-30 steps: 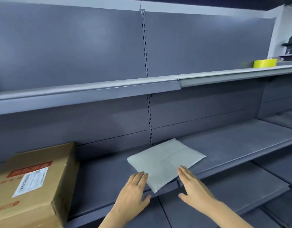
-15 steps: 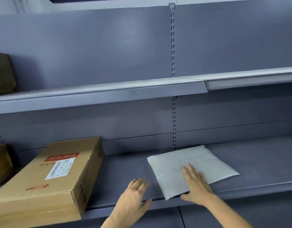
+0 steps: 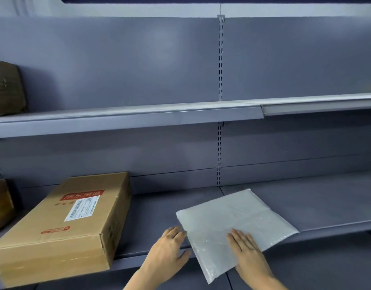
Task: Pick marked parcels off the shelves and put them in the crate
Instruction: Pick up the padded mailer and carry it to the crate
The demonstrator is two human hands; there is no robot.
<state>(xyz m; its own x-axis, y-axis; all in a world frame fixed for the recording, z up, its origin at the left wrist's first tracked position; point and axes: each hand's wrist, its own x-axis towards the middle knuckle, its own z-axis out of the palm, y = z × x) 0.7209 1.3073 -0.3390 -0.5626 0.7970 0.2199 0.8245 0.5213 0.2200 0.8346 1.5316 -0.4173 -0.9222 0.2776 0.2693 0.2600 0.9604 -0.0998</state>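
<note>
Right hand (image 3: 248, 255) lies flat, fingers straight and slightly spread, on the near part of the grey parcel (image 3: 232, 222). Left hand (image 3: 170, 248), fingers together, touches its left edge. The parcel overhangs the lower shelf (image 3: 318, 208) front; a cardboard box (image 3: 63, 227) stands left.

The single head view looks forward and slightly down at grey shelving (image 3: 126, 120) from close range; hands enter from the bottom edge.
</note>
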